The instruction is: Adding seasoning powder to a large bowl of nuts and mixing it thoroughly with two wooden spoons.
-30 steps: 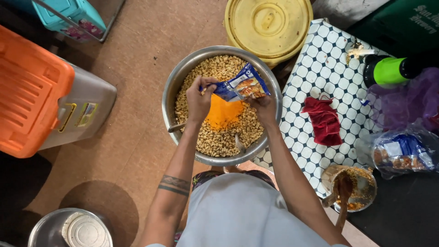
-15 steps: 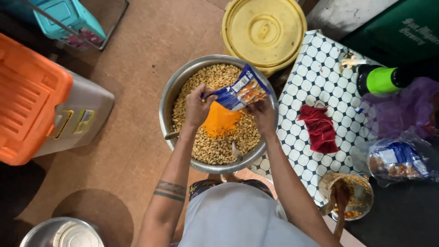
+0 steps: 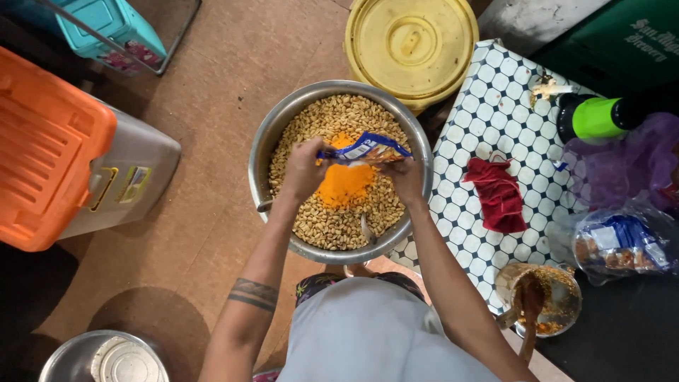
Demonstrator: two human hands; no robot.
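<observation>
We look down on a brown floor [image 3: 212, 163] w/ an orange-lidded grey bin [image 3: 78, 166] at far left and a teal crate [image 3: 106, 28] up top-left. Right side has a table w/ a white-and-black tiled cloth [image 3: 509, 127]; past its far edge sits a yellow lidded bucket [image 3: 412, 46]. Center is the big steel bowl [image 3: 341, 170], full of pale roasted nuts [image 3: 332, 219], w/ a heap of orange powder [image 3: 345, 182] on top near the middle. Our left hand [image 3: 305, 168] is clenched on the left end of a small blue-and-orange packet [image 3: 364, 148]; our right hand [image 3: 404, 177] pinches its right end, so both grasp it, held flat over the powder heap, above the bowl's center. A spoon handle [image 3: 366, 230] pokes out of the nuts nr the bowl's near rim. On the cloth lies a crumpled red rag [image 3: 498, 194]; by the cloth's near corner a small bowl of reddish-brown sauce [image 3: 541, 301] w/ a stick in it. Right edge: a dark bottle w/ a lime-green band [image 3: 601, 117], a purple plastic bag [image 3: 636, 170], and a clear bag of packets [image 3: 619, 244]. Bottom-left corner shows another steel pot [image 3: 102, 357].
</observation>
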